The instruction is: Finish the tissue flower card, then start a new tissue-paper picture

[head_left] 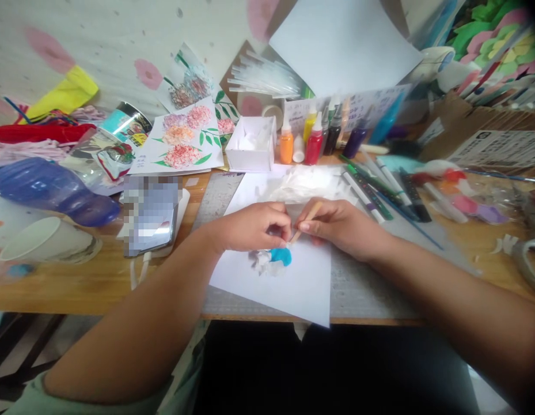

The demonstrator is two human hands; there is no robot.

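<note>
My right hand [336, 226] grips a thin wooden stick [309, 218], which slants down and left toward the paper. Close beside it, my left hand [261, 225] is closed in a pinch, its fingertips near the stick's lower end. Whatever those fingers hold is too small or hidden to tell. Both hands are over a white sheet of paper [271, 288]. Just below the left fingertips lies a bright blue patch [281, 256], perhaps paint or dyed material. Crumpled white tissue [261, 263] touches it. Behind the hands is a heap of white, thin material [304, 183].
Paint bottles [314, 138] and a white box [250, 144] stand behind the paper. Markers [371, 190] lie to the right, near a tape roll [530, 259]. On the left are a phone [157, 216], a paper cup [42, 245] and a flower picture [185, 138].
</note>
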